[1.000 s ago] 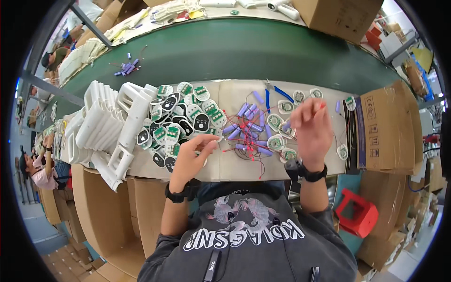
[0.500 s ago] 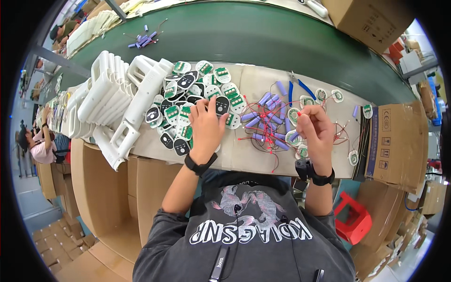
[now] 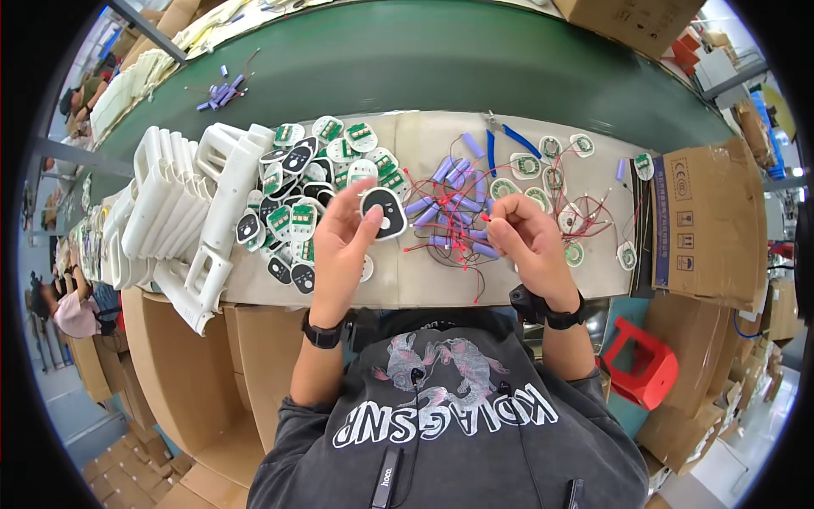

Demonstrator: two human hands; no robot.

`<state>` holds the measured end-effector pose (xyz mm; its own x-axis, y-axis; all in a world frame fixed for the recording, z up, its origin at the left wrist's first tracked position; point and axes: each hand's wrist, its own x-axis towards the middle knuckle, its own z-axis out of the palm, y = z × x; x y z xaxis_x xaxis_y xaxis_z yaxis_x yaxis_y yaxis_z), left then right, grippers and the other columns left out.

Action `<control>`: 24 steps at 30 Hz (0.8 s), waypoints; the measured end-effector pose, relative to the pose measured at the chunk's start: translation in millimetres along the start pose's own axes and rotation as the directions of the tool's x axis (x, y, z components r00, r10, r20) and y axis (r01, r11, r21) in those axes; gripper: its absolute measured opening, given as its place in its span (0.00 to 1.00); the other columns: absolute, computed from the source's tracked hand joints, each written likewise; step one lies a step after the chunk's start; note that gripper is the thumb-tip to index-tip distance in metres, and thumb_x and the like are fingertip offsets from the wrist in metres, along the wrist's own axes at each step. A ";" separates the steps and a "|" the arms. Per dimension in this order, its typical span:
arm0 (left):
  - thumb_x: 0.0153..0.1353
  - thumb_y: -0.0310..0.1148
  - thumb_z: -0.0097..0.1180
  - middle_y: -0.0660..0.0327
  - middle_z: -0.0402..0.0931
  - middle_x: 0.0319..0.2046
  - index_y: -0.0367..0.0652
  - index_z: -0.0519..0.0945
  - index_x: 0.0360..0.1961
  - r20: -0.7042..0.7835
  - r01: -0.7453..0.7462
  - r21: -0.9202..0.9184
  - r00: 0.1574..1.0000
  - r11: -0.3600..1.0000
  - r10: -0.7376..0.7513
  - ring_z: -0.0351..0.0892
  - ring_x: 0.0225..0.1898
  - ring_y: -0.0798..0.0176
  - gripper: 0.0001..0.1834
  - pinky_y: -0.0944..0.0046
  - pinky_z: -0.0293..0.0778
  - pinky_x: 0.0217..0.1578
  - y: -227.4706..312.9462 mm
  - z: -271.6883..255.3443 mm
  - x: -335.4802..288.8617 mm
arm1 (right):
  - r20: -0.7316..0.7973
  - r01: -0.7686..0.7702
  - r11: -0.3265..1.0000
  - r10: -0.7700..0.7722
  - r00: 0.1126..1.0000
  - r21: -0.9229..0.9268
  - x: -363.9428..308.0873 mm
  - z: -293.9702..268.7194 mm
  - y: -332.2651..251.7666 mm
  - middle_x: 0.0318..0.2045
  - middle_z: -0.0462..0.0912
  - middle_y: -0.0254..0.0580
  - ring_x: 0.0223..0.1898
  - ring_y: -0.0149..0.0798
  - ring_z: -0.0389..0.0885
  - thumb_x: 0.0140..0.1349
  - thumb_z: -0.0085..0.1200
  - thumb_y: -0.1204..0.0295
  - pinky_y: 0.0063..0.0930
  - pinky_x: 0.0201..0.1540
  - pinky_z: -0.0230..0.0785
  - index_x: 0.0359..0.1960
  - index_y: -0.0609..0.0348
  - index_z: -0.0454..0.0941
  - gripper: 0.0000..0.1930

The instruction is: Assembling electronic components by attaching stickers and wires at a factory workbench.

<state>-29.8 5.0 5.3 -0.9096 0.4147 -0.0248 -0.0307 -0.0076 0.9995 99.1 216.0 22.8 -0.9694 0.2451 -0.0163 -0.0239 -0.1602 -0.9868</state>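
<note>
My left hand (image 3: 341, 246) grips a black-faced white control panel (image 3: 384, 215) between thumb and fingers, lifted just right of the panel pile. Many similar panels (image 3: 303, 222), some black side up and others showing green circuit boards, lie heaped beside that hand. A small red connector (image 3: 486, 218) is pinched between the thumb and forefinger of my right hand (image 3: 534, 246); where its wire leads I cannot make out. Between the hands lie several purple cylindrical batteries (image 3: 443, 170) with tangled red wires.
White plastic handle housings (image 3: 174, 199) are stacked at the left. Blue-handled cutters (image 3: 492, 153) lie behind my right hand, with round circuit-board pieces (image 3: 553, 178) nearby. A green conveyor belt (image 3: 424, 68) runs along the back. Cardboard boxes (image 3: 708, 225) and a red stool (image 3: 640, 360) stand right.
My left hand has picked the panel up off the pile and brought it rightward, tilted. My right hand, still pinching the red connector, has moved left, and the view has shifted.
</note>
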 end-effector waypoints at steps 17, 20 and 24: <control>0.67 0.28 0.54 0.60 0.81 0.33 0.41 0.69 0.46 0.219 0.342 -0.397 0.937 0.852 -0.274 0.77 0.25 0.71 0.10 0.74 0.66 0.19 -6.1 8.7 -13.0 | -0.024 0.022 0.998 -0.021 0.999 0.056 -6.8 8.9 -19.0 0.26 0.72 0.29 0.23 0.20 0.63 0.70 0.48 0.73 0.16 0.25 0.54 0.41 0.62 0.75 0.06; 0.68 0.30 0.53 0.61 0.80 0.32 0.41 0.68 0.47 0.213 0.340 -0.401 0.938 0.851 -0.274 0.74 0.23 0.73 0.10 0.74 0.64 0.20 -14.4 8.1 -16.9 | -0.046 0.009 0.999 -0.007 0.999 0.050 -6.3 10.0 -23.1 0.25 0.73 0.31 0.23 0.21 0.64 0.70 0.47 0.73 0.15 0.25 0.55 0.41 0.62 0.75 0.06; 0.69 0.31 0.52 0.59 0.80 0.34 0.41 0.68 0.49 0.260 0.393 -0.412 0.916 0.822 -0.307 0.74 0.25 0.73 0.11 0.73 0.66 0.23 -20.7 7.4 -20.7 | -0.034 0.006 0.997 -0.003 0.999 0.074 -6.4 10.6 -25.5 0.28 0.77 0.35 0.27 0.26 0.73 0.68 0.48 0.75 0.19 0.31 0.65 0.41 0.63 0.76 0.06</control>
<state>-7.3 3.3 -14.7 -0.7157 0.6185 -0.3245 -0.5529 -0.2179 0.8043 103.3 208.4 49.8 -0.9605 0.2777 -0.0187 -0.0473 -0.2291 -0.9722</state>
